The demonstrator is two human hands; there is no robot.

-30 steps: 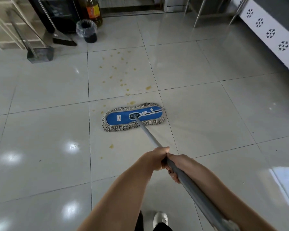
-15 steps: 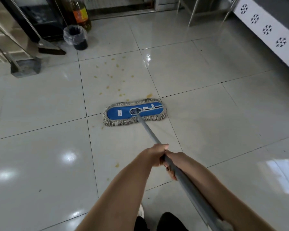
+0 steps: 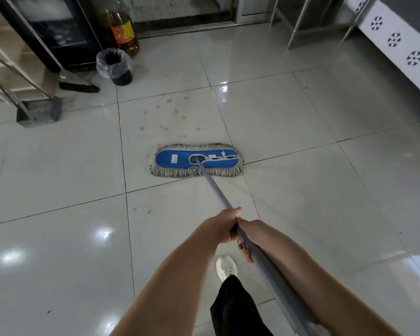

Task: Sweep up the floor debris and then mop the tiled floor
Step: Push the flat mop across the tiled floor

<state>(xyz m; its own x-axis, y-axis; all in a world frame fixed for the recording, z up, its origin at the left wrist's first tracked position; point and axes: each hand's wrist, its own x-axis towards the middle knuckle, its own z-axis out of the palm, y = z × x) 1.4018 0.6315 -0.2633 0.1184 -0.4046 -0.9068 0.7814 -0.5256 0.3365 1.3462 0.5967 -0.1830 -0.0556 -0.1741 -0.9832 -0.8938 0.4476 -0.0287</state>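
The room has a glossy floor (image 3: pixel 325 190) of large pale tiles with dark grout lines; ceiling lights reflect in it.

Far left: a pale shelf unit (image 3: pixel 7 61) stands against the edge of the view. A grey dustpan (image 3: pixel 38 112) sits on the floor in front of it, its long handle rising to the upper left. Just beside it, a dark broom (image 3: pixel 79 87) rests with its bristles on the floor in front of a black cabinet (image 3: pixel 58 27). To the right of the broom stands a small bin (image 3: pixel 114 66) lined with a clear plastic bag. Behind the bin is a large bottle (image 3: pixel 123 30) of amber liquid with an orange label.

Centre: yellow specks (image 3: pixel 165 117) are scattered over the tile beyond the mop. Two more lie on the near side, well apart from the rest. The mop head (image 3: pixel 196 161), blue with a fringe of grey strands, lies flat across a grout line. The grey mop handle (image 3: pixel 218 192) runs from it down to the right.

Left hand (image 3: pixel 224 224): fingers curled tight round the handle. Right hand (image 3: pixel 250 235): wrapped round the handle directly behind, touching the left hand. A white shoe (image 3: pixel 226 266) and a black trouser leg (image 3: pixel 235 309) show below the hands.

Right: metal legs (image 3: pixel 301 32) stand at the top. A white panel (image 3: pixel 398 44) with cut-out flower shapes runs along the far right.
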